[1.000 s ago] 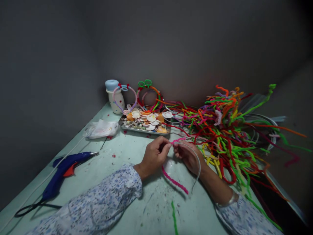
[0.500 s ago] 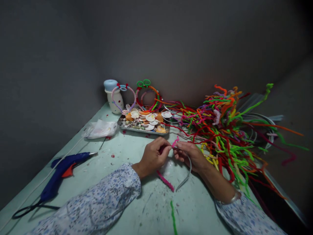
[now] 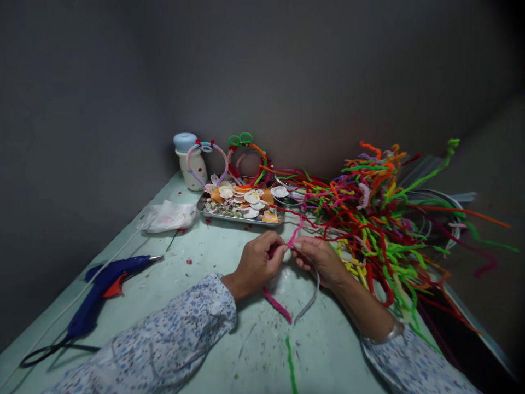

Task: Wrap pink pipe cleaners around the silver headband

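My left hand and my right hand meet at the table's middle, fingers pinched together. Between them runs a pink pipe cleaner; one end sticks up by my fingertips, the other trails toward me on the table. A thin grey plastic headband curves down from my right hand, and the pink pipe cleaner meets it at the pinch. Both sleeves are a blue floral print.
A big heap of coloured pipe cleaners fills the right. A metal tray of shells, two decorated headbands and a white jar stand behind. A blue glue gun and a plastic bag lie left. A green pipe cleaner lies near me.
The headband has swung in closer to my right hand and now hangs shorter. The pink end by my fingertips has turned upward. Both hands stay together in about the same spot.
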Demonstrator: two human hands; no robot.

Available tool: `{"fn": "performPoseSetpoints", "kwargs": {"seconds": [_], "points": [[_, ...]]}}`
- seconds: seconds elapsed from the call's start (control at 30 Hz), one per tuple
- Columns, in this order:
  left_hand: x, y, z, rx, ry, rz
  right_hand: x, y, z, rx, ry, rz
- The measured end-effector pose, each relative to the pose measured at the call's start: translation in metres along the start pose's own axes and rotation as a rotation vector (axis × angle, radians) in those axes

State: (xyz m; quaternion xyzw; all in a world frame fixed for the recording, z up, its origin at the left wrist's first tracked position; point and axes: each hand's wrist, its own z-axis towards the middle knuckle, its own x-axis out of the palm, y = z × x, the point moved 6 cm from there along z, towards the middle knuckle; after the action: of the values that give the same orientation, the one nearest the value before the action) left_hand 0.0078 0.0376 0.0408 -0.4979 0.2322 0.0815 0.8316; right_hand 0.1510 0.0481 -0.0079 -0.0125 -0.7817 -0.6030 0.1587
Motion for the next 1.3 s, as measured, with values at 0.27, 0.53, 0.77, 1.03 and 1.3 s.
{"fn": "performPoseSetpoints", "kwargs": {"seconds": [0.27,0.53,0.77,1.03,1.3], "points": [[0.0,0.001,0.0,-0.03,-0.005,-0.026,-0.002,0.001,0.001,-0.022,-0.028,-0.023],[0.001,0.003,0.0,-0.067,0.008,-0.022,-0.004,0.003,0.001,-0.094,-0.035,-0.131],[0.002,0.006,0.001,-0.09,0.005,-0.029,-0.004,0.005,0.0,-0.171,-0.04,-0.269],[0.002,0.01,0.001,-0.104,0.017,-0.022,-0.006,0.002,0.001,-0.173,-0.035,-0.223],[0.003,0.016,0.001,-0.131,0.004,-0.027,-0.003,0.01,-0.002,-0.182,-0.081,-0.337]]}}
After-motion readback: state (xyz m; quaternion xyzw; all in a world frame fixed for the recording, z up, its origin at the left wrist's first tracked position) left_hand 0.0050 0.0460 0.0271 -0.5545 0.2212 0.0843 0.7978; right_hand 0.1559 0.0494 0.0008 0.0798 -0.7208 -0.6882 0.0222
